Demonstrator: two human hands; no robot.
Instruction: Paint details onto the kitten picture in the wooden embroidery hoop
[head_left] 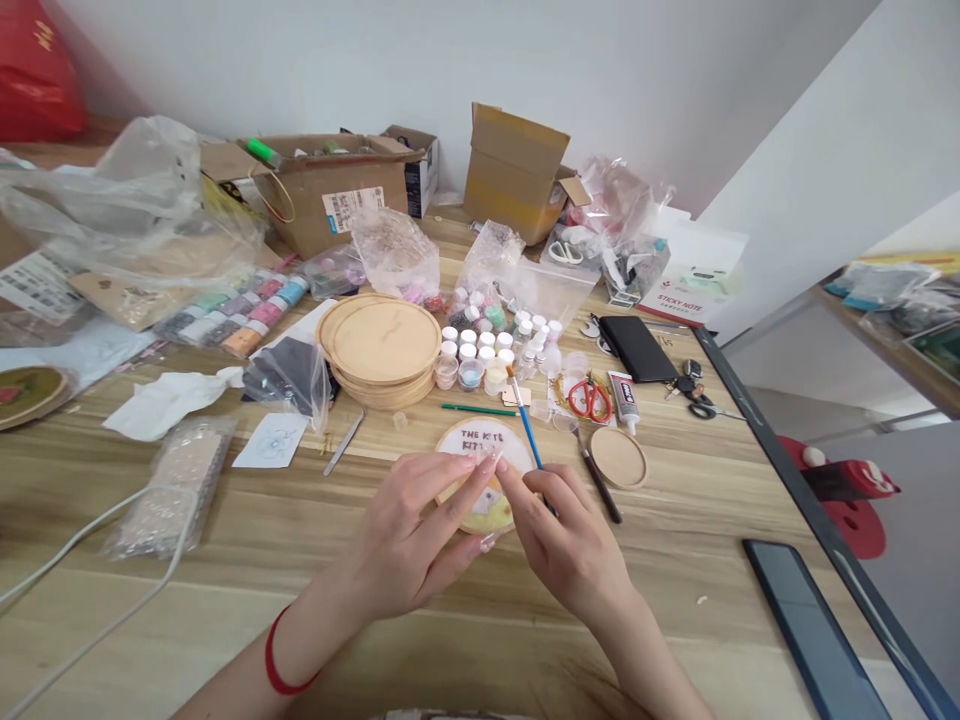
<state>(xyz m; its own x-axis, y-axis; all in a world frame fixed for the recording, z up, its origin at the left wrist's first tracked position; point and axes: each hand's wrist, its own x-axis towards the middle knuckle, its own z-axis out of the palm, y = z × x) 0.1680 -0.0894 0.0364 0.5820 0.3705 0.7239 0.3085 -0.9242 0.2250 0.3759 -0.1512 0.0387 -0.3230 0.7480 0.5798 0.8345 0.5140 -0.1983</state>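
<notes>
A round wooden-rimmed plaque (pixel 459 450) lies in front of me, its white face carrying dark letters that begin "THE". Yellow-green colour shows along its lower part. My left hand (pixel 416 535) hovers over the plaque, fingers stretched and apart. My right hand (pixel 574 540) meets its fingertips above the plaque; anything small between them cannot be made out. A blue paintbrush (pixel 528 428) runs between the right hand's fingers, bristles pointing up and away. Both hands partly cover the plaque's middle.
Behind the plaque stand small white-lidded jars (pixel 486 345) and stacked wooden discs (pixel 384 340). To the right lie a craft knife (pixel 600 485), a small wooden disc (pixel 618 457), red-handled scissors (pixel 591 400), a glue tube (pixel 624 398) and a phone (pixel 814 630). Tweezers (pixel 345 442) lie left.
</notes>
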